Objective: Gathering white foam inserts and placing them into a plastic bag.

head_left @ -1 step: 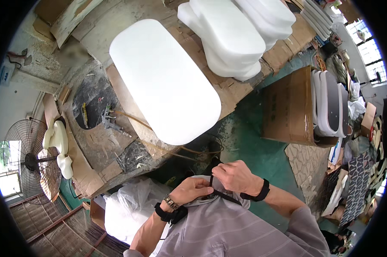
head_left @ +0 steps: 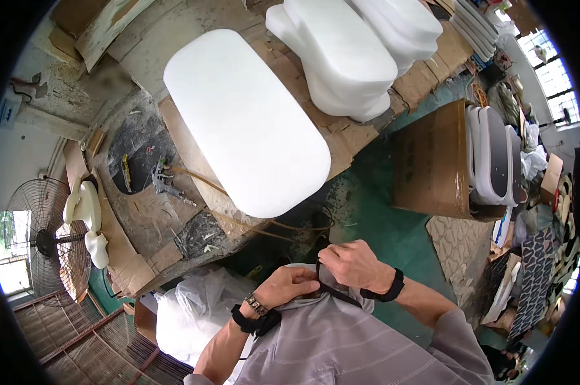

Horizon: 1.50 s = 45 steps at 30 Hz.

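Observation:
Both of my hands are up at my chest, over my grey striped shirt. My right hand pinches a thin black strap that runs slanting across the shirt. My left hand is curled on the same strap just to the left, fingertips nearly touching the right hand. Each wrist wears a black band. A large white rounded foam slab lies on the cardboard-covered bench beyond my hands, apart from them.
A spray gun with a hose lies on the bench left of the slab. Stacked white foam pieces sit at the back. A cardboard box of flat pads stands on the right. A fan and a plastic bag are at the left.

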{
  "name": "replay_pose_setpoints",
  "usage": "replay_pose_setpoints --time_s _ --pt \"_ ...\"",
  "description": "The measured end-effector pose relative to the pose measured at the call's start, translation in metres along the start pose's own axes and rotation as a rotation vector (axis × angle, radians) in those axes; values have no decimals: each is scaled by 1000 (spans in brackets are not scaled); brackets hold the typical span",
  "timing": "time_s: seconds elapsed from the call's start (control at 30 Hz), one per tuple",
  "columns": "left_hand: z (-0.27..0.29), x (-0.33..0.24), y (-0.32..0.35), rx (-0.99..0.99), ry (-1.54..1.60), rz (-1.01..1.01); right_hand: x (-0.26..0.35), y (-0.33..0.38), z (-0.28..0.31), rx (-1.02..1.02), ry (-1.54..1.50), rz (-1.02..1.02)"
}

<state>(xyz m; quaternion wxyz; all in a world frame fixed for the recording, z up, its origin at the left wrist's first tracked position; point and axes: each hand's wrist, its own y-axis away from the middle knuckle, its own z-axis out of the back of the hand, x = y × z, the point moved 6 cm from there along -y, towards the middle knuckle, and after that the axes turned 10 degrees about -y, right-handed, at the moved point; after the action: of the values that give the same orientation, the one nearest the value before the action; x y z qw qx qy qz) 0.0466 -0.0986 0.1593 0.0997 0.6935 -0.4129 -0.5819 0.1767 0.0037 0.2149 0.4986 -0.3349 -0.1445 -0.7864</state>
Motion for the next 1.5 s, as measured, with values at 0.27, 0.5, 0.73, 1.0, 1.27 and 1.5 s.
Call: replay_pose_setpoints --time_s 0.27,0.5,0.73,1.0,1.27,1.5 --pt "-1 0 0 -56 7 -95 -10 5 6 -67 28 -65" --pt "-18 -35 0 -251 -660 -12 0 6 -11 -61 -2 -79" --pt "-15 -40 17 -502 -706 -181 -2 13 18 -144 6 -148" --pt "-7 -45 35 -814 -750 -372 14 15 22 -32 -459 -235" --pt "68 3 50 -957 -156 -124 -56 52 -10 -110 -316 -584" --pt "104 70 36 -835 264 97 -63 49 -35 -373 -746 -745"
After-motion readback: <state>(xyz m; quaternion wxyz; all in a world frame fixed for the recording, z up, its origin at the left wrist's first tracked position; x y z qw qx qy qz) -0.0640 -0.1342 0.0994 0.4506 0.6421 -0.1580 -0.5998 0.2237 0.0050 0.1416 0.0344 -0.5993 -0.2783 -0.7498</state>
